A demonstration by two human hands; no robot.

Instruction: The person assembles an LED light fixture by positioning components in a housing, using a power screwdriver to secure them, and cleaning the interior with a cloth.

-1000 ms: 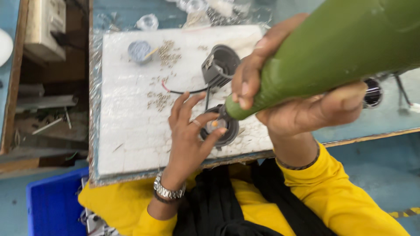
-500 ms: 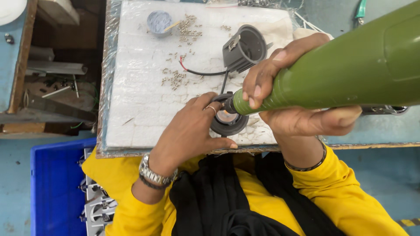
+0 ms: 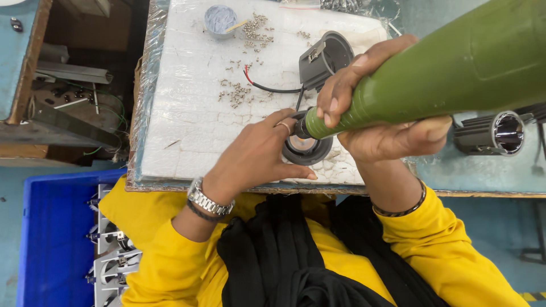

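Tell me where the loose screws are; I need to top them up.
In the head view, the loose screws lie scattered on the white foam board, upper middle, between the small grey cup and the black round housing.

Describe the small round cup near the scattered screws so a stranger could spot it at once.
Start at the white foam board covering the bench in front of the person. Go to its far edge, beside the scattered small screws. The cup sits there: a shallow grey-blue round dish with a thin stick lying in it, unlike the black round housing with wires nearby.
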